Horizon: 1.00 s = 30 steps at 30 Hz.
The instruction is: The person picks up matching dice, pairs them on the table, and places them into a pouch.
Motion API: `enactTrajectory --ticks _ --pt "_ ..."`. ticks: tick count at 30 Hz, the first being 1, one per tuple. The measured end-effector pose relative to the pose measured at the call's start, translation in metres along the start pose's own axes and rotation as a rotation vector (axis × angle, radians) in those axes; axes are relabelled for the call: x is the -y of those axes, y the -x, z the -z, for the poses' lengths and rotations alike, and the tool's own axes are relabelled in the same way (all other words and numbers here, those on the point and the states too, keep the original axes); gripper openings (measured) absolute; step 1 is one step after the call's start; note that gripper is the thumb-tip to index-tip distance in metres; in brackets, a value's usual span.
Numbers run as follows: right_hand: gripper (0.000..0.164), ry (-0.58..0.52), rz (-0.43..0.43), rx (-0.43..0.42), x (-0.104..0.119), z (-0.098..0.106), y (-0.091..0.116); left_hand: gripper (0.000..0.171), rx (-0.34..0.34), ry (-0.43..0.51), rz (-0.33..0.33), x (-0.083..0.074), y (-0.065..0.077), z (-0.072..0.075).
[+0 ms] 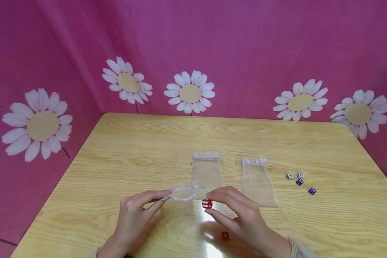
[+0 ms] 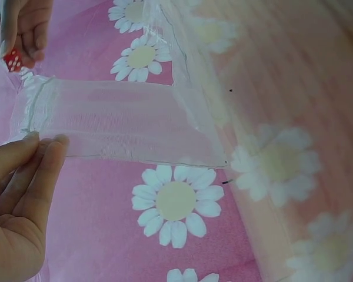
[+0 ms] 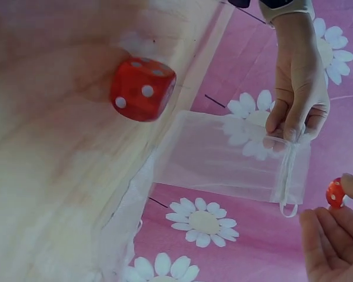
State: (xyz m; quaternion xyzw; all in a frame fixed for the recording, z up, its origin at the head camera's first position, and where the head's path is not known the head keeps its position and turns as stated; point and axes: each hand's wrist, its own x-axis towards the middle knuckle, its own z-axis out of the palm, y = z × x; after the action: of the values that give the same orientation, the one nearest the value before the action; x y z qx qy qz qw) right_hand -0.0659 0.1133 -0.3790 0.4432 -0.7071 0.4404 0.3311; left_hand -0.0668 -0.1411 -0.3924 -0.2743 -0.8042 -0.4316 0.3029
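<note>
My left hand (image 1: 133, 212) pinches the edge of a sheer white drawstring pouch (image 2: 117, 114) near its mouth. In the head view the pouch's mouth is spread into an oval, and in the right wrist view its body hangs down from my fingers. To the right of that mouth, my right hand (image 1: 242, 211) holds a red die (image 1: 207, 204) with white dots between thumb and fingertips. The die is apart from the pouch. A second red die (image 1: 224, 235) lies on the table below my right hand; it looks large in the right wrist view.
Two more sheer pouches lie flat on the wooden table (image 1: 132, 143), a middle pouch (image 1: 207, 170) and a right pouch (image 1: 259, 182). Farther right are a white die (image 1: 289, 176), another white die (image 1: 300, 175), a blue die (image 1: 299, 182) and another blue die (image 1: 312, 191). A pink flowered cloth (image 1: 238, 53) hangs behind.
</note>
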Motion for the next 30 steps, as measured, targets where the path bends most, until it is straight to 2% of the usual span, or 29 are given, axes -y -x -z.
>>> enactTrajectory --ticks 11,22,30 --pt "0.021 0.055 0.120 -0.026 -0.007 -0.015 -0.015 0.031 -0.011 0.004 0.009 -0.001 0.001 -0.001" --pt "0.024 0.129 0.096 0.045 -0.013 -0.025 -0.015 0.029 -0.008 0.036 0.009 -0.002 0.000 -0.002" --pt "0.023 0.139 0.069 0.080 -0.013 -0.028 -0.013 0.028 0.005 0.045 0.009 -0.002 0.001 -0.002"
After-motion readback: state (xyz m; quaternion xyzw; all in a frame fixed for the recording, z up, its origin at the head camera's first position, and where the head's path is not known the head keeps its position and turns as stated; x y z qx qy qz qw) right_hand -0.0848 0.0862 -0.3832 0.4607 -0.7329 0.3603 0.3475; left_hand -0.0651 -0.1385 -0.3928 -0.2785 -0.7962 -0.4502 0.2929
